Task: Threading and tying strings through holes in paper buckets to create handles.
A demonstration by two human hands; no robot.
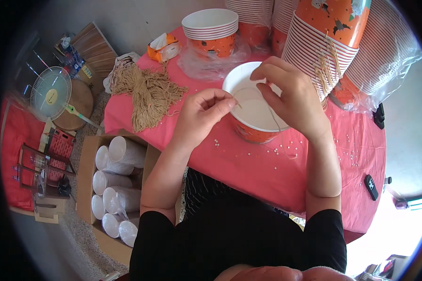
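An orange paper bucket (pixel 255 135) with a white inside stands upright on the pink tablecloth, close in front of me. At its left rim, my left hand (pixel 204 114) is closed in a pinch on the end of a thin tan string. My right hand (pixel 293 93) hovers over the bucket's right side, its fingers curved and apart from the thumb, with nothing visible between them. Below that thumb, a thin string (pixel 274 119) hangs across the inside and over the near rim onto the cloth. Whether both string parts are one piece, I cannot tell.
A bundle of tan strings (pixel 150 96) lies left of the bucket. Stacked buckets (pixel 314 47) stand back right, more (pixel 211 35) at the back. Small pale discs dot the tablecloth (pixel 239 173). A black remote (pixel 371 187) lies right. Wrapped cups fill a cardboard box (pixel 85 175) below left.
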